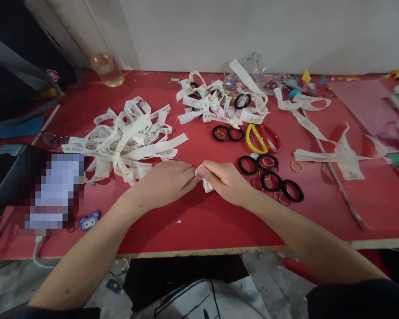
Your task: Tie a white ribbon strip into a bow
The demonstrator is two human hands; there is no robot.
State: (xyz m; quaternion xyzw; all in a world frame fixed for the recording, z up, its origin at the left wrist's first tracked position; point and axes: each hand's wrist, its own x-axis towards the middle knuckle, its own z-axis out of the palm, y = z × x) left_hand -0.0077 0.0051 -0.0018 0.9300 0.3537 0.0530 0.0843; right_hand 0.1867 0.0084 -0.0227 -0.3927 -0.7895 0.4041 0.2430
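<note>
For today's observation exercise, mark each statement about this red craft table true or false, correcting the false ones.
1. Both hands pinch a small white ribbon piece. True.
2. The left hand holds the scissors. False: they lie untouched beyond the right hand.
3. A heap of white ribbon loops lies beside the left hand. True.
4. The black hair ties sit left of the hands. False: on the right.

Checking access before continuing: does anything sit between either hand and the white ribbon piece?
Nothing visible does: the left hand and right hand both already pinch the white ribbon piece between them on the red table.
</note>
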